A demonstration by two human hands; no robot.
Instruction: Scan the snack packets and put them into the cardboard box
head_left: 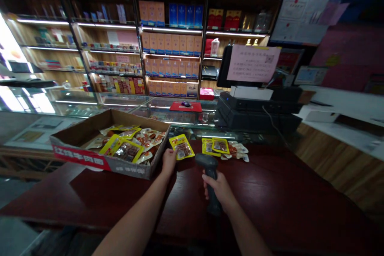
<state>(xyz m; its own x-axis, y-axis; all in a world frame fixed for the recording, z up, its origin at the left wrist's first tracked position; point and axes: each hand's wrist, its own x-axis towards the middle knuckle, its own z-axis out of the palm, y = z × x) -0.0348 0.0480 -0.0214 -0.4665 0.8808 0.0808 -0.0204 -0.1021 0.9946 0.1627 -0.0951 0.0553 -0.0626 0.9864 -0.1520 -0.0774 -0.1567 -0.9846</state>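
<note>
My left hand pinches a yellow snack packet by its near corner, just right of a cardboard box holding several similar packets. Gripped by its handle in my right hand is a dark handheld barcode scanner, whose head points toward the held packet. A small pile of snack packets lies on the dark red counter behind the scanner.
A black cash register with a monitor and a pink paper notice stands at the back right. A glass display case runs behind the counter, with a red mouse pad on it. Shelves of boxed goods fill the wall.
</note>
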